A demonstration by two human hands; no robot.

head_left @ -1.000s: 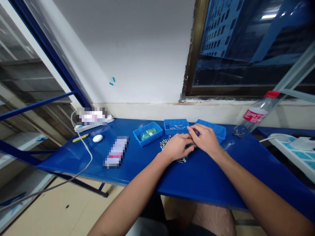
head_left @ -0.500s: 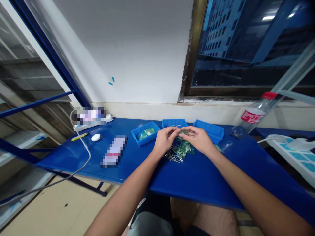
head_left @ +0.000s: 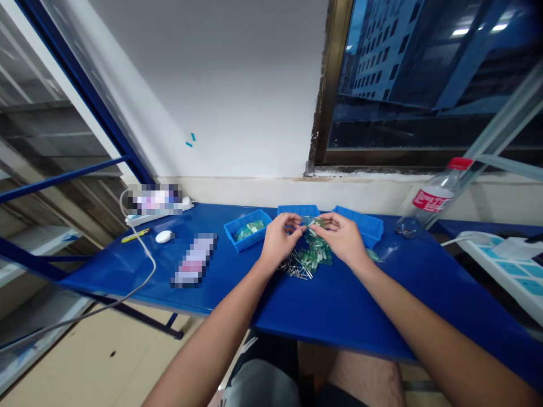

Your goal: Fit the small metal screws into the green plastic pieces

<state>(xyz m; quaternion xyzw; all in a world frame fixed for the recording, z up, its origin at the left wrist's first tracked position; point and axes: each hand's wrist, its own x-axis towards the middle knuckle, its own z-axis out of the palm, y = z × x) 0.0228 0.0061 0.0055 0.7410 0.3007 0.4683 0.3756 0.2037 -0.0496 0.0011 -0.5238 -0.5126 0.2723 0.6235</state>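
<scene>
My left hand [head_left: 278, 242] and my right hand [head_left: 343, 237] meet above the blue table [head_left: 339, 305], fingertips pinched together on a small green part [head_left: 311, 223] between them. Under the hands lies a heap of small green circuit boards [head_left: 317, 253] and a scatter of short metal pins [head_left: 294, 268]. Three blue trays stand just behind: the left tray [head_left: 248, 229] holds green boards, the middle tray [head_left: 297, 211] is partly hidden by my fingers, and the right tray [head_left: 365, 223] sits behind my right hand.
A clear plastic bottle [head_left: 432, 198] with a red cap leans at the back right. A white power strip [head_left: 504, 265] lies at the far right. On the left are a white cable [head_left: 144, 265], a small white puck [head_left: 163, 236], a yellow pen [head_left: 134, 236] and a blurred box [head_left: 194, 261].
Both hands have lifted off the pile on the table and come together in front of the trays, pinching a small green part; the green boards and pins beneath them are now uncovered.
</scene>
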